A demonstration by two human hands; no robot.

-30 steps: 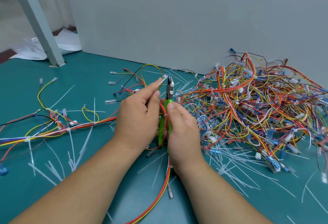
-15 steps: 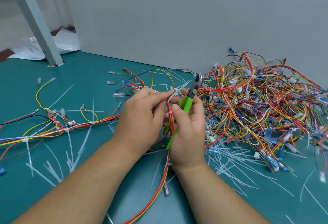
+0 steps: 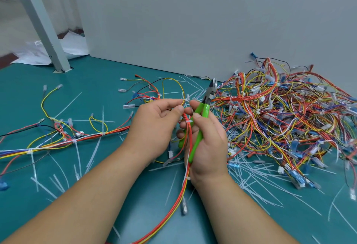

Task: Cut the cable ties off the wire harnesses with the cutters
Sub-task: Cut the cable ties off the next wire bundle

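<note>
The white cable tie (image 3: 189, 121) I am after sits at the middle of my view, cinched round the red-and-yellow wire harness (image 3: 185, 147) where it runs between the two hands. The left hand (image 3: 154, 127) pinches the harness at 11 o'clock from that tie, thumb and forefinger closed on the wires close to a second tie (image 3: 186, 100). I judge the pinch is there to pull the bundle straight and present the tie. The right hand (image 3: 207, 147) is curled round the green handles of the cutters (image 3: 201, 127), its thumb tip just beside the tie at 3 o'clock, and the harness trails down past its palm toward 6 o'clock. The cutter head points off to 1 o'clock, clear of the tie, so I read the tool as parked while the fingers line things up. I cannot tell whether the blades gap. At 3 o'clock lies the heap of harnesses (image 3: 280, 118), with cut tie strips (image 3: 251, 176) at 4 o'clock. A laid-out harness (image 3: 67, 141) stretches at 9 o'clock on the teal table (image 3: 96, 77), and a grey post (image 3: 38, 21) stands at 11 o'clock.
</note>
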